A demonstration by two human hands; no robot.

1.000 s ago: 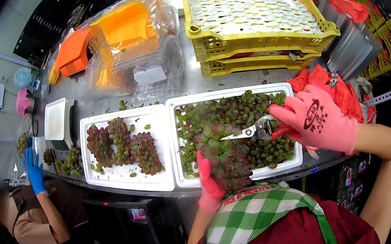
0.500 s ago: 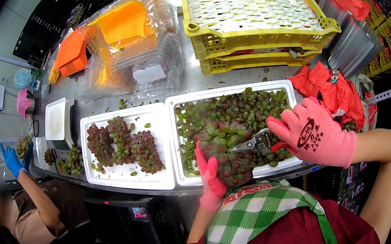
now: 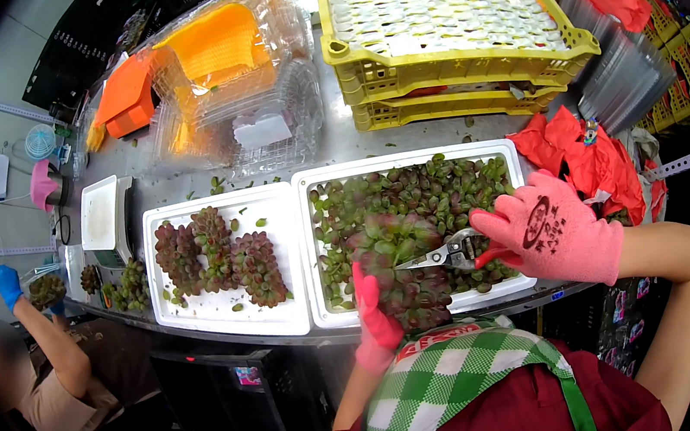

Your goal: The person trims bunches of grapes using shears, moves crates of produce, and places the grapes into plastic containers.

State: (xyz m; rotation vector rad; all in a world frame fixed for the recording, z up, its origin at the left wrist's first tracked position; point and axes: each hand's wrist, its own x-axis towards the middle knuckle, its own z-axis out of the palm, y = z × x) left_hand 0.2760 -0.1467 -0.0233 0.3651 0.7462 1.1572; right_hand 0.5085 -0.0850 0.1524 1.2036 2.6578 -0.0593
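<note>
My left hand (image 3: 374, 325), in a pink glove, holds up a bunch of reddish-green grapes (image 3: 396, 270) over the near edge of the right white tray (image 3: 408, 162). In a pink glove too, my right hand (image 3: 552, 232) grips metal scissors (image 3: 437, 256) whose blades point left into the bunch. That tray is full of loose green and red grapes (image 3: 438, 190). The left white tray (image 3: 227, 314) carries several grape bunches (image 3: 219, 254) and a few loose berries.
Stacked yellow crates (image 3: 443, 37) stand behind the trays, clear plastic punnets (image 3: 242, 98) and orange lids to their left. A white scale (image 3: 101, 214) sits far left. Red cloth (image 3: 585, 153) lies at right. A person with blue gloves (image 3: 10, 286) works at left.
My left hand has lowered the bunch toward me and my right hand with the scissors has followed down to it. The person at left has raised a blue-gloved hand.
</note>
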